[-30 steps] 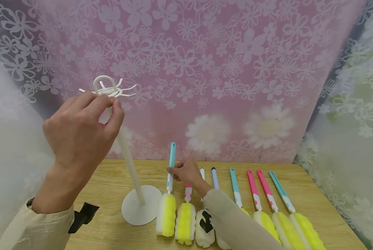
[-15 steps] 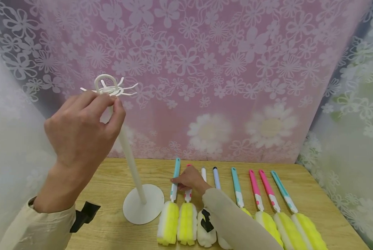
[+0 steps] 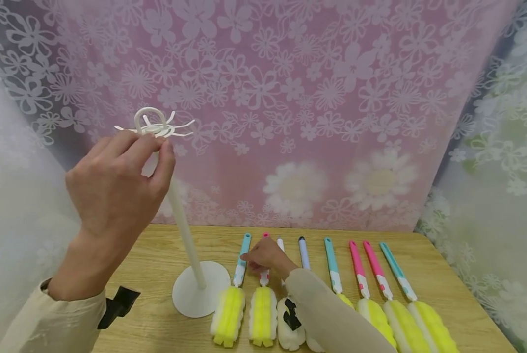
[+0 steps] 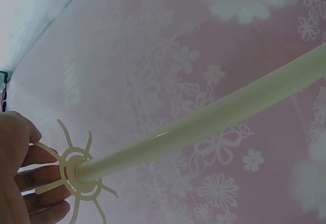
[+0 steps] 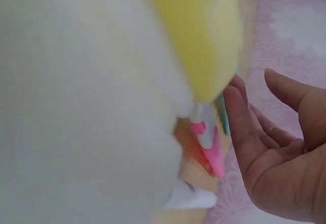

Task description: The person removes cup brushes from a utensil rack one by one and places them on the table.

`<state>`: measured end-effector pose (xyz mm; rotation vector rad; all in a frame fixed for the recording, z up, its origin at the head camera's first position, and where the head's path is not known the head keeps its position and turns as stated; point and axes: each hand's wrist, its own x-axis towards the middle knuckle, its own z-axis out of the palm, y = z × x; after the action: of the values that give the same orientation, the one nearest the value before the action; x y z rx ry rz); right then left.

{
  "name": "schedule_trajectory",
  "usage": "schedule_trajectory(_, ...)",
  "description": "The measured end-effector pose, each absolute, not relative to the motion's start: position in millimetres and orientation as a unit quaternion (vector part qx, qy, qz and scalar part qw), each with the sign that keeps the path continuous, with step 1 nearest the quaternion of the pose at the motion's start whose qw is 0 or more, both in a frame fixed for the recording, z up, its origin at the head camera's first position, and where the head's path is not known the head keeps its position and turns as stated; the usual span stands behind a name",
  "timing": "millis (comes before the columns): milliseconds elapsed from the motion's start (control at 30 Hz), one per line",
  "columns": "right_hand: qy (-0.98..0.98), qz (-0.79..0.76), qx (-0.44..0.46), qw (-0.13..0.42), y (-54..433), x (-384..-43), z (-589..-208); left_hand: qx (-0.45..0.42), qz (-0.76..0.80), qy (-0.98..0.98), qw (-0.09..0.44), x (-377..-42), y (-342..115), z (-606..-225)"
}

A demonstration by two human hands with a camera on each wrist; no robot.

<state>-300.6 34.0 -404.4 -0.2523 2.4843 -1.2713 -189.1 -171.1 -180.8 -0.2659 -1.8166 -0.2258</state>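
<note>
My left hand [image 3: 119,181] pinches the hooked ring at the top of a white stand [image 3: 184,230]; in the left wrist view, the thumb and fingers lie around a hook of the ring [image 4: 81,173]. Leftmost in the row lies a sponge bottle brush with a teal handle [image 3: 241,267] and a yellow-and-white head [image 3: 228,316]. My right hand [image 3: 267,255] hovers over a pink-handled sponge brush [image 3: 263,316], its fingertips at the teal handle; touching or not is unclear. The right wrist view shows this hand [image 5: 285,147] with thumb and fingers apart, holding nothing.
More sponge brushes line the wooden table [image 3: 144,264] to the right, among them a teal-handled one [image 3: 331,262] and a pink-handled one [image 3: 378,267]. The stand's round base [image 3: 188,299] is left of the row. A pink flowered curtain [image 3: 290,122] hangs behind.
The leftmost teal-handled brush has come down to the table and shifted left, its head turned. My right hand has lowered and let go of it. The left hand has stayed at the stand's top.
</note>
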Motion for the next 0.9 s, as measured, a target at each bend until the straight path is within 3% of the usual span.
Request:
schedule_trajectory(500,0.834,-0.490,-0.198,0.155,87,-308,-378,-0.177,-0.106,-0.755,0.623,-205,-183,-209)
schedule_trajectory(733,0.854,-0.450,-0.247,0.088,130,-309,-353,-0.218,-0.158,-0.638,0.722,-213,-171,-233)
schedule_trajectory(900,0.888,-0.398,-0.228,0.041,157,-306,-349,-0.315,-0.143,-0.615,0.708,-215,-161,-260)
